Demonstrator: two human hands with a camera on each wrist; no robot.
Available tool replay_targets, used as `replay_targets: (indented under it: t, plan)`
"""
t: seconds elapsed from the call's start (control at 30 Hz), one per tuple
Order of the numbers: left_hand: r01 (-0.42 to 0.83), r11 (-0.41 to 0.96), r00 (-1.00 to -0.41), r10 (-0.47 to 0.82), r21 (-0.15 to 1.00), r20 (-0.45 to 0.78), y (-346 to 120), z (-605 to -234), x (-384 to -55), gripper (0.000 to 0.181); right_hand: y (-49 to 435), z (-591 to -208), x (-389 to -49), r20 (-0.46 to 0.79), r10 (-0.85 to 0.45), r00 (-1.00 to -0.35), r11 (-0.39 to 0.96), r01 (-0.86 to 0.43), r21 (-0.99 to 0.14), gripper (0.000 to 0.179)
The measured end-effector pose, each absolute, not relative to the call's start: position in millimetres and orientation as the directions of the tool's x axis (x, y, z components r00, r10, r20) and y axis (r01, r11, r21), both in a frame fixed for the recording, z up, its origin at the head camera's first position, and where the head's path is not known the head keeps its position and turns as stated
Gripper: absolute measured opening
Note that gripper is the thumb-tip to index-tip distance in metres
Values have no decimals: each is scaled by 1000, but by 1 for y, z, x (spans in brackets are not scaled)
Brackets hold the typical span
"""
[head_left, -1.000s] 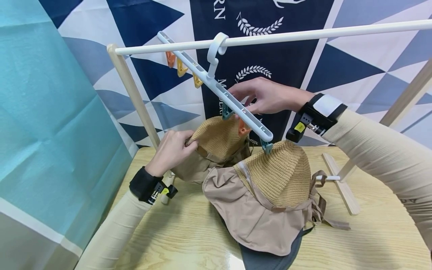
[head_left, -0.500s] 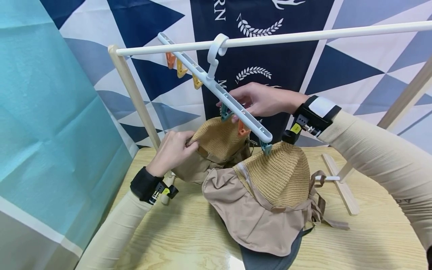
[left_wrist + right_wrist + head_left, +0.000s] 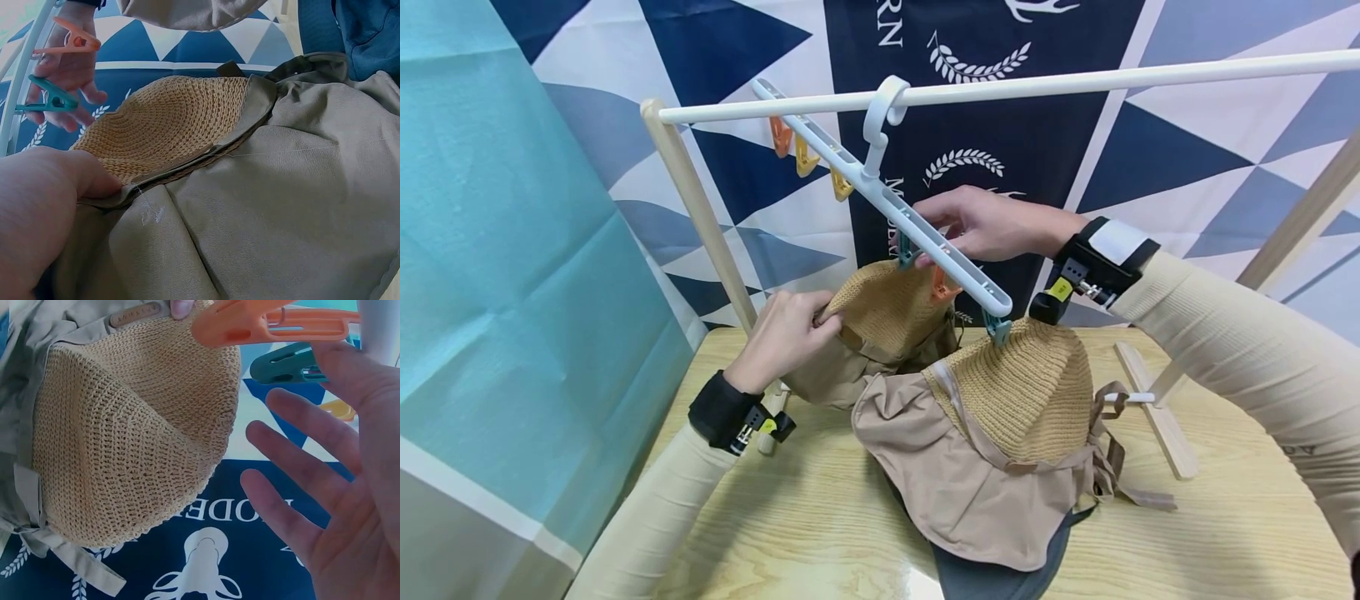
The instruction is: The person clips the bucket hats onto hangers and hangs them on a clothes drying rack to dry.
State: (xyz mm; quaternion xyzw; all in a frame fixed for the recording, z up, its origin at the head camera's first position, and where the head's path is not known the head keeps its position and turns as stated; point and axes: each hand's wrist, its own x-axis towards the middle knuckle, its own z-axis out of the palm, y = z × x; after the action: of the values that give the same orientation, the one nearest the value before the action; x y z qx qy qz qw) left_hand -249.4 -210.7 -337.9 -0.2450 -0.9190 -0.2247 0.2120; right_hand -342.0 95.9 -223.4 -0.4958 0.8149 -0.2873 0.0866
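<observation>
My left hand [image 3: 790, 329] pinches the edge of a straw-crowned sun hat [image 3: 883, 304] with a beige fabric brim; the thumb [image 3: 94, 178] presses on its band. My right hand [image 3: 981, 221] is at the hanger's front half, thumb and index finger around a teal clothespin [image 3: 906, 250]. Its other fingers [image 3: 294, 506] reach out loosely, apart from the straw crown [image 3: 144, 437]. The hat's crown sits just below this clothespin. A second, similar hat [image 3: 1015, 400] hangs in front, its crown at the end teal clothespin [image 3: 997, 329].
The pale blue clip hanger [image 3: 887, 200] hooks over a white rail [image 3: 1075, 83] on a wooden stand [image 3: 700, 208]. An orange clothespin [image 3: 943, 286] hangs between the teal ones; orange and yellow ones hang at the far end. Below lies a wooden table [image 3: 805, 517], with a patterned cloth behind.
My right hand has come down slightly at the teal clothespin, and the hanger's front end has shifted a little. My left hand stays in place on the hat.
</observation>
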Motion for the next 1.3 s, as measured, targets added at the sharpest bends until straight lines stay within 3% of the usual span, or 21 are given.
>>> replay_targets:
  t: [0.43, 1.3]
  plan:
    - [549, 777, -790, 362, 307, 495, -210, -337, -248, 32, 97, -225, -343, 161, -854, -494, 360, -786, -502, 22]
    - [561, 774, -781, 376, 293, 499, -206, -334, -248, 25, 96, -223, -345, 161, -859, -486, 345, -782, -519, 12]
